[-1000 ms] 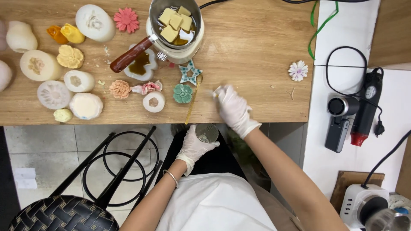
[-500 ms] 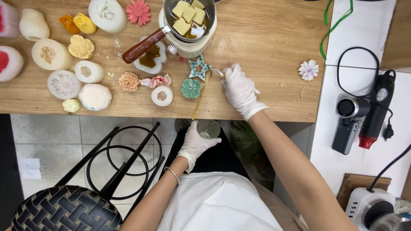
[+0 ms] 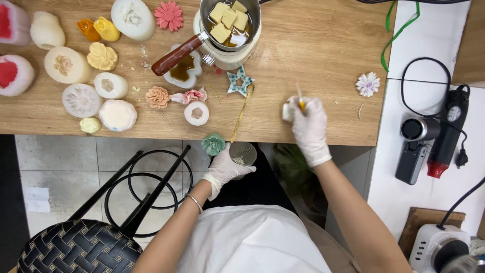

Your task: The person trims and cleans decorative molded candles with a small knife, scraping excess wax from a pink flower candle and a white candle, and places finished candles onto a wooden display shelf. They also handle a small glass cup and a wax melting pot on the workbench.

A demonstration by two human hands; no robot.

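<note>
Two gloved hands are busy: our left hand (image 3: 226,169) grips a small cup (image 3: 243,153) below the desk (image 3: 313,55) edge, our right hand (image 3: 308,124) pinches a yellow-tipped stick (image 3: 300,101), while wax blocks (image 3: 228,19) sit barely melted.

pot (image 3: 230,20) on warmer (image 3: 227,56), moulds (image 3: 81,100) left

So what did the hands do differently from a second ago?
The right hand moved to its right along the wooden table, away from the blue star-shaped mould, and now pinches a thin yellow stick. The teal flower-shaped piece left the tabletop and now sits by the left hand, which kept the small metal cup. The pot of yellow wax blocks stayed put.
</note>
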